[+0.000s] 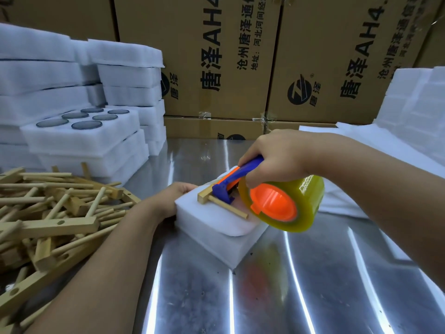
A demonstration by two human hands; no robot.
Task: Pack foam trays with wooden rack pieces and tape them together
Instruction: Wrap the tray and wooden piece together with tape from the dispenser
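Far left, a loose heap of wooden rack pieces [48, 213] sprawls over the table edge, and behind it stand spare foam stacks [79, 141], the top one showing round dark discs in its pockets. Moving in, the left hand [173, 198] steadies the packed foam trays [216, 230] at their left side, fingers bent over the far-left corner, gripping the foam. Those trays sit one on the other in the middle of the shiny metal table [313, 285]. On top lies a T-shaped wooden piece [226, 206], its dowel pointing toward the camera. Right on it, the tape dispenser [240, 179], blue and orange, noses down onto the foam, with the yellowish tape roll [305, 203] hanging off the trays' right side. The right hand [277, 160] is wrapped tight round the blue handle. Behind, printed cardboard boxes [216, 56]; far right, more white foam sheets [409, 104].
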